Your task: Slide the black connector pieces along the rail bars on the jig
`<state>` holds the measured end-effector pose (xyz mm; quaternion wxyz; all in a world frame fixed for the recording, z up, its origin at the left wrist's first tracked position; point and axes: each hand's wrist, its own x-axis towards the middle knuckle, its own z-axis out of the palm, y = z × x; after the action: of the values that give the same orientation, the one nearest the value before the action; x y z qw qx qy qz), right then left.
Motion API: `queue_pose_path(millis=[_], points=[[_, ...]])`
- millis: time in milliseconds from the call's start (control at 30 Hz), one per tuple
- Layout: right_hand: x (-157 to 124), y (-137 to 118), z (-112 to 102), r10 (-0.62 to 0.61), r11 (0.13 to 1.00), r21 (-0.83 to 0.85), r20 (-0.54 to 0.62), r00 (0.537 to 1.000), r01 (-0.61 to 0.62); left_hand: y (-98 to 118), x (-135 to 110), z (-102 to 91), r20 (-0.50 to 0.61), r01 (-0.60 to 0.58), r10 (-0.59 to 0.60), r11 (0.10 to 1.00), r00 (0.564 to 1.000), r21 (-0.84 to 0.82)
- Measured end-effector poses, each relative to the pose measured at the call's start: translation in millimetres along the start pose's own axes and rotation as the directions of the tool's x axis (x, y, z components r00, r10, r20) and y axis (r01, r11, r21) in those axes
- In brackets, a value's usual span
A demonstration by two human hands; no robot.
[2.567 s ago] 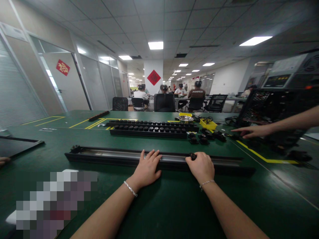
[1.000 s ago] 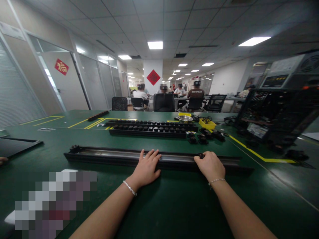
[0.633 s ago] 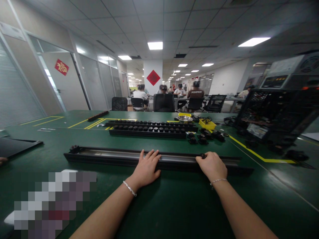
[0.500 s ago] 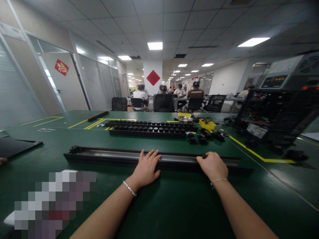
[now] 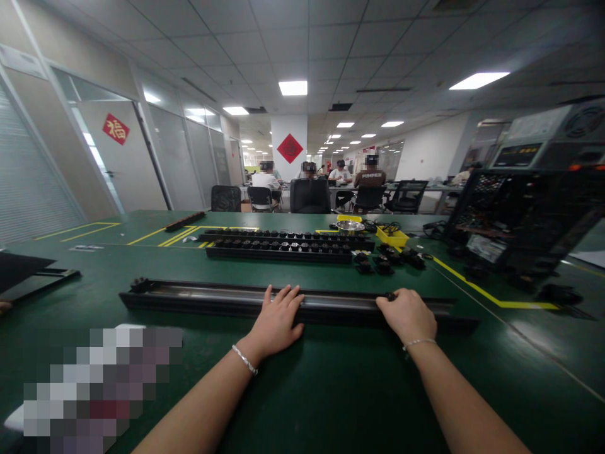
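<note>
A long black channel-shaped rail [image 5: 208, 299] lies across the green table in front of me. My left hand [image 5: 280, 318] rests on its middle with the fingers spread. Further right, my right hand [image 5: 410, 314] is closed around a small black part [image 5: 390, 296] at the rail. Most of that part is hidden by the fingers. Another small dark part [image 5: 140, 284] sits at the rail's left end.
Behind the rail lie black strips [image 5: 278, 253] filled with small parts. Loose black parts [image 5: 386, 258], a yellow tray [image 5: 392, 236] and a metal bowl [image 5: 350, 226] are right of them. An open computer case [image 5: 510, 214] stands far right. Someone's fingers [image 5: 4, 306] show at left.
My right hand has shifted slightly right along the rail with the small black part. My left hand stays put. At the far left, a black panel has lifted.
</note>
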<state>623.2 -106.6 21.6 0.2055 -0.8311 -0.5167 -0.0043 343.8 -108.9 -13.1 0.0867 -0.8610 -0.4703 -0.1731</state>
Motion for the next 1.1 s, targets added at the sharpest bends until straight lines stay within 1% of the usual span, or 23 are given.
queue_pose_path(millis=[200, 733, 1100], points=[[1.4, 1.5, -1.1, 0.010, 1.000, -0.010, 0.001, 1.000, -0.010, -0.8, -0.3, 2.0, -0.010, 0.002, -0.002, 1.000, 1.000, -0.004], [7.3, 12.3, -0.6, 0.027, 0.999, -0.046, -0.038, 0.999, -0.029, -0.5, 0.3, 2.5, 0.005, 0.005, -0.005, 1.000, 1.000, -0.002], [9.0, 16.3, -1.8, 0.040, 0.999, -0.033, -0.044, 0.998, -0.042, -1.0, -0.5, 1.5, 0.006, 0.001, -0.001, 1.000, 1.000, -0.005]])
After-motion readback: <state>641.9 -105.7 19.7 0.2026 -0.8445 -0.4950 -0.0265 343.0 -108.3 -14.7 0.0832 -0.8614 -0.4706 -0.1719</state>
